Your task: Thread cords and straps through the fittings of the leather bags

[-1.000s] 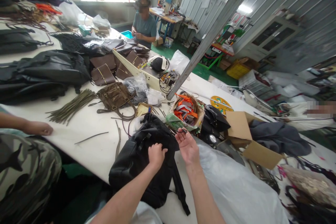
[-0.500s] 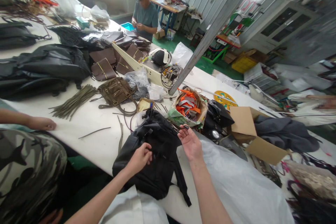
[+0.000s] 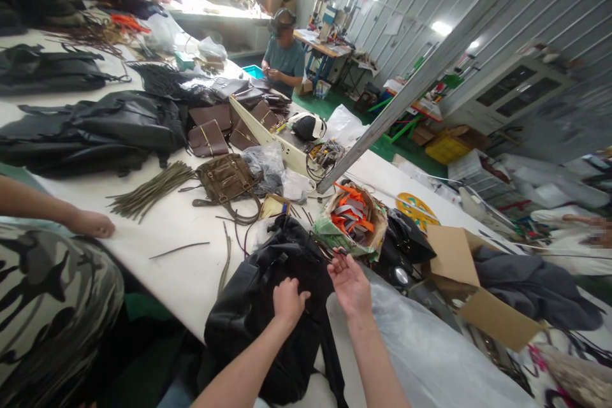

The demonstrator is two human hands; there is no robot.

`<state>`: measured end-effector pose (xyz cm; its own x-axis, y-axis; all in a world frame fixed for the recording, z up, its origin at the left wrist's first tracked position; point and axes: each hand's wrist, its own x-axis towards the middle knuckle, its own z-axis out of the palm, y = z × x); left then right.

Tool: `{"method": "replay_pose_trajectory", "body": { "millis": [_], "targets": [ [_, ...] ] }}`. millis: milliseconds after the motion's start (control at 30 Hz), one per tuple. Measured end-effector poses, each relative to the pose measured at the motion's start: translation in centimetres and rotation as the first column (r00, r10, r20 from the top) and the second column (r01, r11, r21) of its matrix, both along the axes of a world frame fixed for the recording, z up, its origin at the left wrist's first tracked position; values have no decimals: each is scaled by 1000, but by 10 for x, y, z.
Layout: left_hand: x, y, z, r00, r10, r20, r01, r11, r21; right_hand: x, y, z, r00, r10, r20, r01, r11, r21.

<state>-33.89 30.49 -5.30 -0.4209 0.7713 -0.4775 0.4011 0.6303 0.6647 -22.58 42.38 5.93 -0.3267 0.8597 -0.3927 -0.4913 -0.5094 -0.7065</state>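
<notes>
A black backpack [image 3: 253,306] lies on the white table in front of me, its strap hanging toward the near side. My left hand [image 3: 289,301] is over the middle of the bag, back upward, fingers bent down toward the fabric and thumb held apart; its fingertips are partly hidden. Just right of the bag, my right hand [image 3: 351,284] is turned palm up. Its thumb and forefinger pinch a small dark piece [image 3: 340,252], too small to name. Beyond that hand stands a bag of orange and grey straps [image 3: 351,213].
Left of the backpack lie a brown handbag [image 3: 224,178], a bundle of cords [image 3: 150,191] and more black bags [image 3: 90,131]. An open cardboard box [image 3: 454,255] and plastic sheeting [image 3: 430,338] are at right. Another person's hand [image 3: 95,224] rests at the table edge; a seated person [image 3: 284,60] works across.
My left hand has moved right and down over the backpack, its thumb now apart from the fingers. The right hand still holds the small dark piece. The view has shifted upward and left.
</notes>
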Motion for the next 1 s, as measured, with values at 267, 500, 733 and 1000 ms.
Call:
{"method": "replay_pose_trajectory", "body": {
  "millis": [267, 500, 733, 1000],
  "targets": [
    [-18, 4, -4, 981, -196, -9, 196, 979, 64, -12, -7, 15, 998, -7, 66, 5, 999, 40],
    [-59, -25, 21, 938, -283, 201, 228, 940, 255, -7, -10, 31, 998, -25, 65, 20, 997, 79],
    [-30, -58, 85, 562, -243, 791, -49, 944, 325, -2, 21, 3, 996, 91, -23, -90, 995, 47],
    [-11, -78, 144, -113, -339, 934, -287, 911, 295, 2, 33, -19, 967, 226, -122, -232, 972, -40]
  ]
}}
